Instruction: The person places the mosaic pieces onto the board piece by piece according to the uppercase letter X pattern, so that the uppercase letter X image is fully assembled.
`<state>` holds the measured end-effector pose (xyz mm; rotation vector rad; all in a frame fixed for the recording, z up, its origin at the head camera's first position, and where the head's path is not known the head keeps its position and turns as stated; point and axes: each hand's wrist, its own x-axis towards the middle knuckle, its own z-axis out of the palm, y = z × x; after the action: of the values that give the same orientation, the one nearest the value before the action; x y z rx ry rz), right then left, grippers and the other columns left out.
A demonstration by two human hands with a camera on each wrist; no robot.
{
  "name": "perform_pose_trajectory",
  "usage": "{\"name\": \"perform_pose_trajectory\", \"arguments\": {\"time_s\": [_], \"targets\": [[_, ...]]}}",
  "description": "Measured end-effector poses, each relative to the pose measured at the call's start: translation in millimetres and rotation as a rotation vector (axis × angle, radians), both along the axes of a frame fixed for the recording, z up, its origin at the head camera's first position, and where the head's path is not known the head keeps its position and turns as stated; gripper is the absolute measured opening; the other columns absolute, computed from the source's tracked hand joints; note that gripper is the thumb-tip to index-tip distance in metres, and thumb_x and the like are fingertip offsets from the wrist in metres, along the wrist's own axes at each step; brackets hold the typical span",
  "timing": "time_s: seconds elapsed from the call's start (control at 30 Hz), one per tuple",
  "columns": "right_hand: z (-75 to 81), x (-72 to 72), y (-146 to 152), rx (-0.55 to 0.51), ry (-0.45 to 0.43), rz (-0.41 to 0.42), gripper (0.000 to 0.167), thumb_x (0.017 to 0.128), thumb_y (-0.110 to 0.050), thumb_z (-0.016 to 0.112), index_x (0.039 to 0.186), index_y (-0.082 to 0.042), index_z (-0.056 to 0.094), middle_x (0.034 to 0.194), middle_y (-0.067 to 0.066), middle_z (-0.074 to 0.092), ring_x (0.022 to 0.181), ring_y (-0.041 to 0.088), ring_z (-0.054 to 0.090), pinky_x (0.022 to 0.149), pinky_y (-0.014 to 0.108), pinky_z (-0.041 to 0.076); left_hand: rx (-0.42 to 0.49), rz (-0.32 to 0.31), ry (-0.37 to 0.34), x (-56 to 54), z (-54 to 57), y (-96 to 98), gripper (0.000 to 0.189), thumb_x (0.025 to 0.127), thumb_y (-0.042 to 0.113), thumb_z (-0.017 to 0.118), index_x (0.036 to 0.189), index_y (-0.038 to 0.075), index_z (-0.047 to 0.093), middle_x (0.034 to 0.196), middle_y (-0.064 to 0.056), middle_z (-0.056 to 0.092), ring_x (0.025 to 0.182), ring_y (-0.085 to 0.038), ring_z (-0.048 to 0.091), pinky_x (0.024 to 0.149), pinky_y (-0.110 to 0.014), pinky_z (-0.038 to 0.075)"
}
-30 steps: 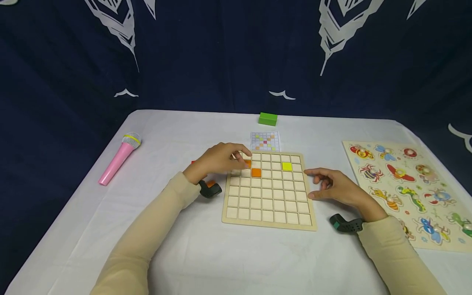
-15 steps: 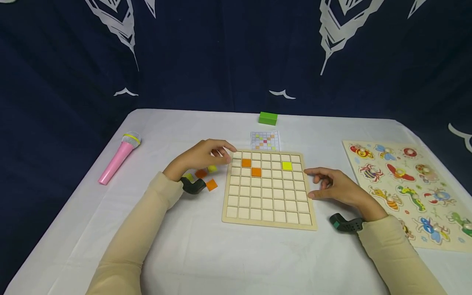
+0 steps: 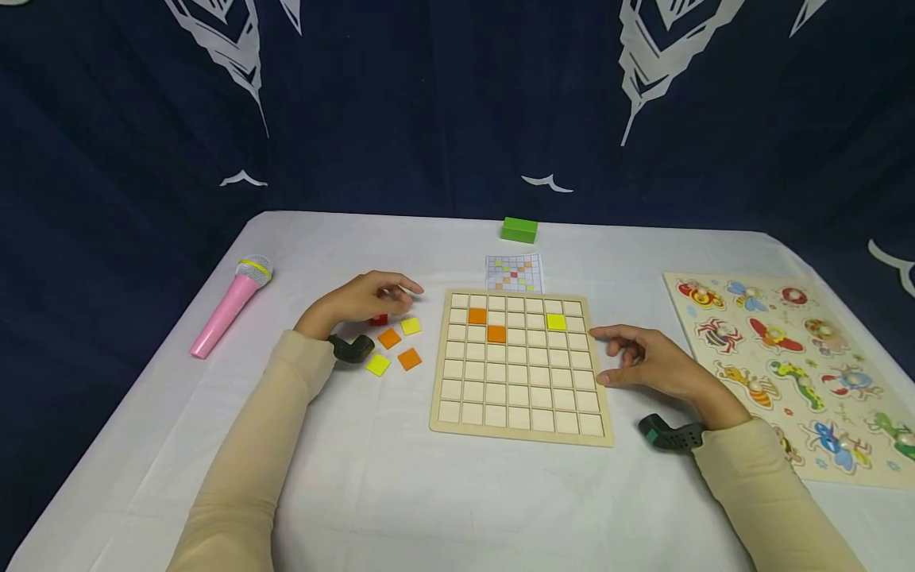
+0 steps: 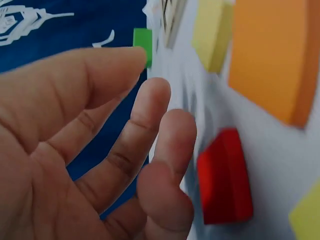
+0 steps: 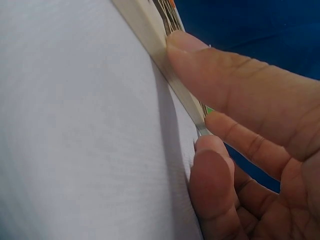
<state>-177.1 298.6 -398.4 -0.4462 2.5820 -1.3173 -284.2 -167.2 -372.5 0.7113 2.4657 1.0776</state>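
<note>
My left hand (image 3: 360, 300) hovers beside the loose square tiles to the left of the wooden grid board (image 3: 522, 439), its fingers loosely bent with nothing between them. A red tile (image 4: 226, 177) lies just beyond the fingertips in the left wrist view. Around it are orange tiles (image 3: 410, 359) and yellow tiles (image 3: 377, 365). Two orange tiles (image 3: 496, 334) and one yellow tile (image 3: 556, 322) sit in cells of the board. With thumb and forefinger spread apart, my right hand (image 3: 650, 363) touches the board's right edge; in the right wrist view the thumb (image 5: 187, 55) rests against the rim.
Behind the board lies a small printed grid card (image 3: 515, 273), and farther back a green block (image 3: 519, 230). A pink toy microphone (image 3: 232, 308) lies at the left. On the right is an insect puzzle board (image 3: 793, 365), partly under the right sleeve. A dark curtain hangs behind the table.
My left hand has moved left from the board's upper-left cells to the loose tiles, leaving an orange tile uncovered in its cell. My right hand has stayed at the board's edge.
</note>
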Motion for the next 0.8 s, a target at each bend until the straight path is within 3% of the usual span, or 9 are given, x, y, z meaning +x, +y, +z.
{"name": "perform_pose_trajectory", "arguments": {"time_s": [0.17, 0.33, 0.67, 0.8], "targets": [[0.6, 0.3, -0.5, 0.007, 0.000, -0.001, 0.071, 0.084, -0.003, 0.091, 0.144, 0.012, 0.058, 0.106, 0.012, 0.056, 0.079, 0.013, 0.049, 0.068, 0.025, 0.044, 0.009, -0.039, -0.074, -0.5, -3.5, -3.7, 0.044, 0.093, -0.004, 0.068, 0.137, -0.005, 0.068, 0.129, -0.022, 0.069, 0.100, -0.024, 0.061, 0.085, -0.027, 0.049], [-0.4, 0.4, -0.4, 0.005, -0.005, -0.006, 0.071, 0.083, -0.003, 0.091, 0.144, 0.012, 0.058, 0.106, 0.012, 0.056, 0.079, 0.013, 0.049, 0.069, 0.025, 0.044, 0.005, -0.090, -0.088, 0.0, -5.2, -5.2, 0.049, 0.085, -0.006, 0.067, 0.134, -0.007, 0.069, 0.133, -0.022, 0.069, 0.102, -0.024, 0.056, 0.083, -0.026, 0.046], [-0.6, -0.1, 0.0, 0.011, -0.004, -0.006, 0.071, 0.084, -0.003, 0.091, 0.145, 0.012, 0.058, 0.106, 0.011, 0.056, 0.079, 0.013, 0.049, 0.068, 0.025, 0.044, -0.111, -0.049, -0.051, 3.6, -5.3, 2.1, 0.041, 0.087, -0.001, 0.075, 0.128, 0.004, 0.078, 0.133, -0.013, 0.069, 0.116, -0.029, 0.057, 0.100, -0.036, 0.046], [-0.8, -0.2, 0.2, 0.009, -0.006, -0.007, 0.071, 0.084, -0.003, 0.091, 0.145, 0.012, 0.058, 0.107, 0.011, 0.055, 0.079, 0.013, 0.049, 0.069, 0.025, 0.044, -0.146, -0.025, -0.030, 5.4, -5.2, 4.8, 0.035, 0.088, 0.001, 0.078, 0.123, 0.007, 0.080, 0.126, -0.010, 0.069, 0.112, -0.027, 0.056, 0.099, -0.036, 0.046]]}}
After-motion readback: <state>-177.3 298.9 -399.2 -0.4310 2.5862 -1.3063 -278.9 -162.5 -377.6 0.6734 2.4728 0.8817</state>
